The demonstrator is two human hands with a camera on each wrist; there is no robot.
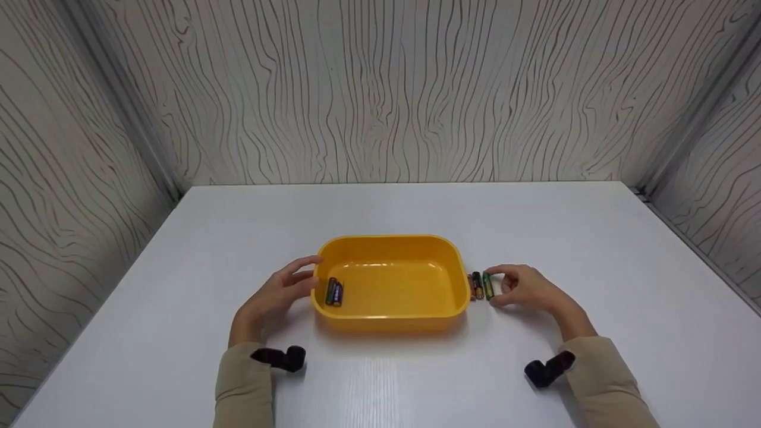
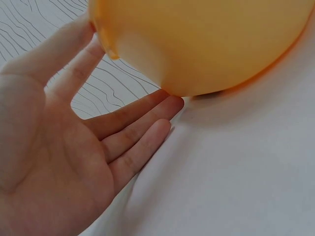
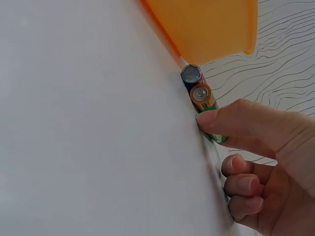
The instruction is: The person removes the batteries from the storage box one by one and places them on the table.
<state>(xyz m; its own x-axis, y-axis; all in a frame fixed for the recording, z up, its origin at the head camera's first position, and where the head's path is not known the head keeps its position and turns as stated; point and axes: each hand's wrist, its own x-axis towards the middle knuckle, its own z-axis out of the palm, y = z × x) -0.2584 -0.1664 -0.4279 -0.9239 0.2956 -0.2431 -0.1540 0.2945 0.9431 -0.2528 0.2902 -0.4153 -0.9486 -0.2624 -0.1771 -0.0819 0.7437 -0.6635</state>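
Only my head view shows two batteries (image 1: 337, 295) inside the yellow bin (image 1: 389, 324), just beyond the fingertips of the left hand (image 1: 278, 292), which spread wide against its wall. The right hand (image 1: 526, 289) pinches a green battery (image 1: 489, 286) outside; my right wrist view adds the metal button on the neighbouring battery (image 3: 201, 93), near the thumb. Beneath the fingers lies a white table (image 1: 392, 380); beyond them rises a wood-grain panel (image 1: 380, 95).

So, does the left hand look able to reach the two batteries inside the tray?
Likely yes: the left hand is at the tray, near the batteries, and nothing covers them from above; only the wall lies between.
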